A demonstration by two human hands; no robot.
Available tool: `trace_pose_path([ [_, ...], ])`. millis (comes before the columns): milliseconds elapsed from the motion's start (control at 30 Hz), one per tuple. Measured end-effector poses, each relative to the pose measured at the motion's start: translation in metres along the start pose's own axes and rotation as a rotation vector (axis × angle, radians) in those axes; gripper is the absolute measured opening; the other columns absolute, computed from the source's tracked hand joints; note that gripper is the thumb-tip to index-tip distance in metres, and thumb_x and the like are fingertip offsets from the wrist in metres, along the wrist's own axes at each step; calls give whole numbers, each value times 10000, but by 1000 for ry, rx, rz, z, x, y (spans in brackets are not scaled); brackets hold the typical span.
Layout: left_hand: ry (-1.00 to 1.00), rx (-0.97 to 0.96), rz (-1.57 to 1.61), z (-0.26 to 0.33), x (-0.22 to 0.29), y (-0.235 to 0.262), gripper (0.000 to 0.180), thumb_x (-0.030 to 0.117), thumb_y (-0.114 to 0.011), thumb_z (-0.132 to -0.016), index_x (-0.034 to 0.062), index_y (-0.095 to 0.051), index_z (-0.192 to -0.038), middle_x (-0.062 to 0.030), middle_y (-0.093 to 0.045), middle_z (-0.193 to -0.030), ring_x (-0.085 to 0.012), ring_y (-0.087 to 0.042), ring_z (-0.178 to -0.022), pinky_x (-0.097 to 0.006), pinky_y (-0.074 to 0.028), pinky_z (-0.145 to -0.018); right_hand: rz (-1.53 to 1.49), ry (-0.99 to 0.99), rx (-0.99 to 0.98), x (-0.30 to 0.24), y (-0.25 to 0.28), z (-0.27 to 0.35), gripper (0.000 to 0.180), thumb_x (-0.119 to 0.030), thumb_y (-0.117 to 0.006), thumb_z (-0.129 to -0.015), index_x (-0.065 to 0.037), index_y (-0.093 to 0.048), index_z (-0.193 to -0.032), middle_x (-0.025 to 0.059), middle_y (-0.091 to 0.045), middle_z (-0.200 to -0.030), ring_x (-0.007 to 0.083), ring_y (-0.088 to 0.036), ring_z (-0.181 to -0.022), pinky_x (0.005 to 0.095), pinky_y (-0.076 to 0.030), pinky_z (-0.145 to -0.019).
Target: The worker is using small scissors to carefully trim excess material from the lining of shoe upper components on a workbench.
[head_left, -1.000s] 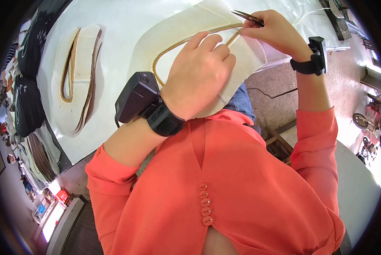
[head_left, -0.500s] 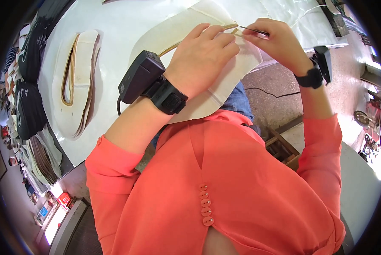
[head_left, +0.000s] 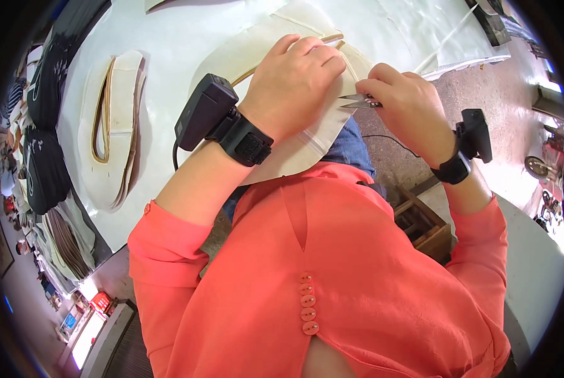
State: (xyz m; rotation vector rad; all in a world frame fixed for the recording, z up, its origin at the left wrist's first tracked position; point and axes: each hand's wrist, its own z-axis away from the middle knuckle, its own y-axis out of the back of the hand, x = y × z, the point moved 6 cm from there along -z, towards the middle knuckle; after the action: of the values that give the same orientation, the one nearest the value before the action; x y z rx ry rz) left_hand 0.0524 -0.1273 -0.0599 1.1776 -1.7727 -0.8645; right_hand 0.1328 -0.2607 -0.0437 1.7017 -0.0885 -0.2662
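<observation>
A large cream, curved, flat piece (head_left: 225, 63) with a brown-edged slit lies at the table's front edge, its near part hanging over my lap. My left hand (head_left: 294, 79) is closed on it beside the slit, fingers bent and their undersides hidden. The slit's brown trim ends just beyond those fingertips. My right hand (head_left: 408, 104) grips small thread snips (head_left: 359, 103), their blades apart and pointing left over the piece's right edge. Each wrist wears a black strap with a boxy device.
On the white-covered table (head_left: 169, 38), a stack of similar cream pieces (head_left: 121, 135) lies to the left. Dark bundles (head_left: 46, 157) line the left table edge. A wooden compartment box (head_left: 423, 230) sits low at the right, near a thin black cable (head_left: 392, 140).
My right hand has moved down and toward me with the snips, whose blades have come apart. The left hand stays on the cream piece, nearly still.
</observation>
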Motion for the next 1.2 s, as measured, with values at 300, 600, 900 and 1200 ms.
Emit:
trace_pose_path([
  [300, 0, 60, -135, 4, 15, -6, 268, 102, -690, -834, 151, -656, -1096, -15, -613, -1092, -236, -581, -1126, -387, -480, -1007, -279, -255, 227, 17, 17, 16, 207, -199, -751, -862, -87, -671, -1018, 90, -671, -909, 285, -684, -771, 362, -537, -674],
  [600, 26, -15, -174, 3, 20, -2, 295, 65, -626, -833, 131, -670, -1117, -43, -611, -1171, -250, -561, -1171, -380, -474, -1029, -377, -519, 53, 23, -12, 50, 385, -396, -687, -967, -61, -499, -955, 130, -624, -738, 354, -639, -662, 447, -482, -586],
  [900, 30, -22, -157, 1, 22, -2, 293, 62, -626, -833, 129, -675, -1114, -41, -612, -1171, -250, -564, -1167, -381, -475, -1028, -317, -507, 300, 15, -13, 44, 352, -331, -737, -932, -67, -505, -913, 107, -594, -657, 357, -617, -589, 442, -468, -532],
  [1200, 21, -33, -182, 1, 22, -3, 285, 66, -628, -833, 126, -679, -1107, -4, -621, -1172, -244, -561, -1176, -375, -479, -1033, -275, -592, 201, 28, -2, 46, 348, -323, -729, -933, -57, -504, -926, 143, -590, -648, 382, -626, -611, 452, -475, -549],
])
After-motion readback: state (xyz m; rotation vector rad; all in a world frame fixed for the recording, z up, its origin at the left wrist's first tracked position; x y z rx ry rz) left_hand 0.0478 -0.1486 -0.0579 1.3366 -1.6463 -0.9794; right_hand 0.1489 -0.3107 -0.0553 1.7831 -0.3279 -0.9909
